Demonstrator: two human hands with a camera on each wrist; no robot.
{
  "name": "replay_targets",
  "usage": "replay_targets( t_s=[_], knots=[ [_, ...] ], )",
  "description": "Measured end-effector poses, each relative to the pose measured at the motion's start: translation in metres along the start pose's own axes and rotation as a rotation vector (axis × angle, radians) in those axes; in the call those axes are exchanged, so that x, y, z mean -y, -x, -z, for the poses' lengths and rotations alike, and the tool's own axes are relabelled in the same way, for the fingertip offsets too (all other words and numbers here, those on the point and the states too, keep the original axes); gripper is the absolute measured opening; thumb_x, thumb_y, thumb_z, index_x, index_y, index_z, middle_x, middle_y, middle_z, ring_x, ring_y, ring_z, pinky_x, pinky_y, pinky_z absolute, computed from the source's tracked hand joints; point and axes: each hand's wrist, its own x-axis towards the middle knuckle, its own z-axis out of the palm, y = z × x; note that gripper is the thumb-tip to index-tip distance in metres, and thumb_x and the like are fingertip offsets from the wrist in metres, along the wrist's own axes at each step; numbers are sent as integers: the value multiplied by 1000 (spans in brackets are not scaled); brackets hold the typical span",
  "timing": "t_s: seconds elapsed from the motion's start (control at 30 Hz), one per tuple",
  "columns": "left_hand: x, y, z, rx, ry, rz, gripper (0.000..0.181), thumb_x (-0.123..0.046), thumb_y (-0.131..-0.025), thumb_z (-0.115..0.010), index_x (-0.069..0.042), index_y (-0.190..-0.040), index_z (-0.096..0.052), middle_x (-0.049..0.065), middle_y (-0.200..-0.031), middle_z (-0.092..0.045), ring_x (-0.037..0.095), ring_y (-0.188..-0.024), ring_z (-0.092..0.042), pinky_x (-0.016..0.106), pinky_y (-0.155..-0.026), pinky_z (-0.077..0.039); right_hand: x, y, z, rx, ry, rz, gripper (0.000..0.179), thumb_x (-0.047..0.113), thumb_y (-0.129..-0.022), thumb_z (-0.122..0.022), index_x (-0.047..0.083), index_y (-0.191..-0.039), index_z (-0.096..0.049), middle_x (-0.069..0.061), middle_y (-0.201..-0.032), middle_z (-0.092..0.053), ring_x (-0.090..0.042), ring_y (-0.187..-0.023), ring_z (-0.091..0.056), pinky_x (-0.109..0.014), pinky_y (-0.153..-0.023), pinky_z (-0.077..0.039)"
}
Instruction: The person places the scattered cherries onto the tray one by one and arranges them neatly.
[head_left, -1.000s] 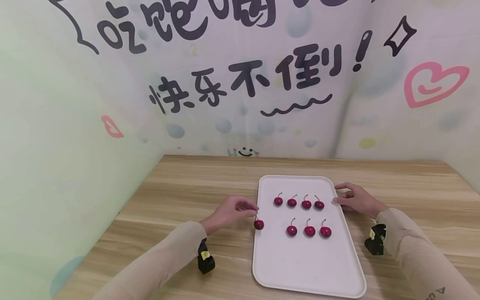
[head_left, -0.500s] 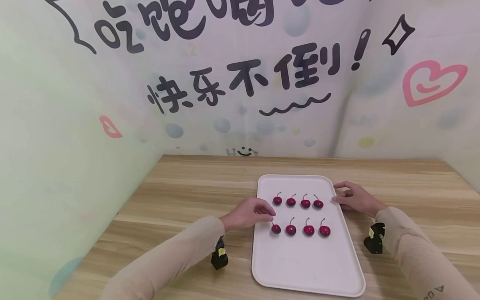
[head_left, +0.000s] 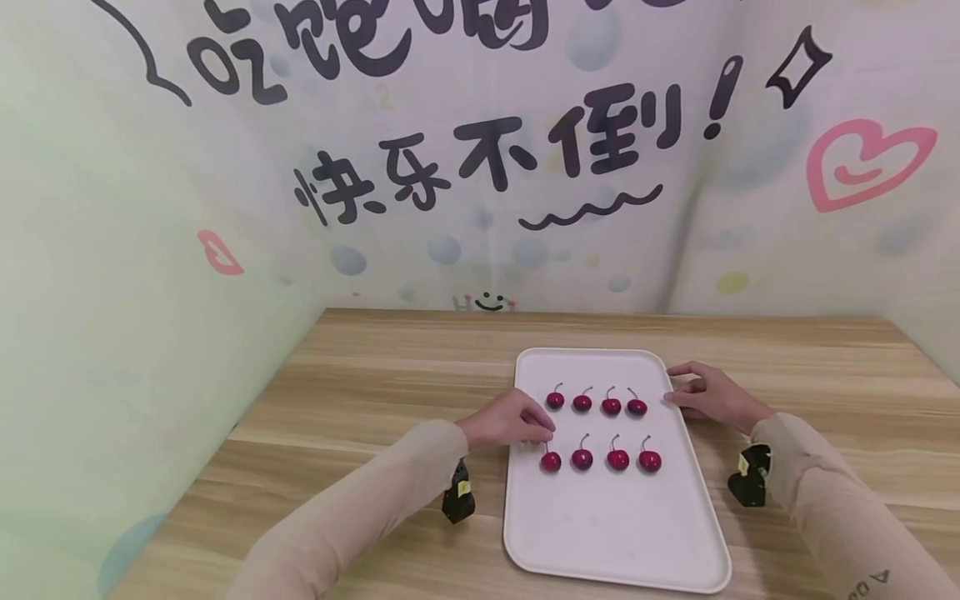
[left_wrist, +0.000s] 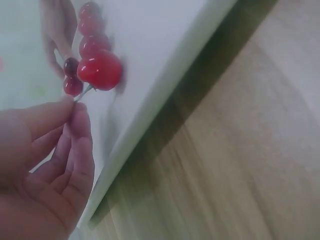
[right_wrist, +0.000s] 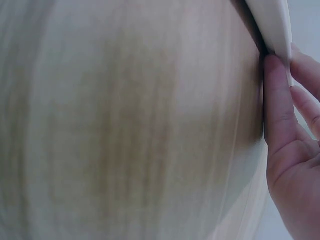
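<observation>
My left hand pinches the thin stem of a red cherry between thumb and forefinger. This cherry sits at the left end of the near row, over the white tray. Whether it bears fully on the tray is hard to tell. More cherries continue that row, and a far row of cherries lies behind it, stems up. At the tray's right rim, my right hand holds the edge; in the right wrist view its fingers lie on both sides of the rim.
The tray rests on a wood-grain table. Behind stands a printed backdrop with dark lettering. A black wrist camera hangs under the left sleeve, another camera under the right.
My left hand has carried the cherry rightward from beyond the tray's left rim to the left end of the near row. The right hand has stayed at the tray's edge.
</observation>
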Motion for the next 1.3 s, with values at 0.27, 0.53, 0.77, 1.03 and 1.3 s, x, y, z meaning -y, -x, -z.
replay_targets(
  t_s=[0.27,0.53,0.77,1.03,1.3],
  knots=[
    [-2,-8,-3,-20,-38,57,12,-11,-78,-67,-4,-87,-70,-1,-70,-64,10,-62,-56,20,-56,-45,0,0,0,0,-16,-1,62,19,-82,-64,-8,-127,-31,-15,-93,-54,-18,-79,-57,-33,-74,-49],
    [-7,-11,-4,-29,-56,64,14,-8,-77,-67,-3,-90,-68,0,-68,-62,11,-61,-56,20,-55,-44,2,2,1,0,-1,-12,62,21,-82,-63,-7,-128,-31,-16,-94,-54,-18,-80,-57,-33,-74,-49],
    [-9,-12,-5,-36,-62,66,11,-8,-76,-69,-4,-86,-67,0,-67,-61,11,-61,-57,20,-55,-44,3,3,1,4,5,-5,62,20,-83,-62,-8,-128,-31,-16,-95,-53,-19,-80,-57,-34,-75,-49],
    [-8,-13,-8,-20,-72,57,11,-8,-75,-69,-6,-86,-67,-1,-68,-61,10,-60,-56,20,-55,-44,4,3,0,3,-3,-5,62,19,-83,-62,-8,-128,-30,-16,-94,-54,-18,-80,-57,-33,-74,-49],
    [-8,-14,-10,-19,-79,52,8,-9,-76,-69,-8,-84,-67,-2,-69,-59,9,-61,-53,19,-57,-44,3,3,0,2,-18,3,61,18,-83,-63,-9,-127,-31,-16,-94,-54,-18,-80,-57,-33,-74,-49]
  ],
)
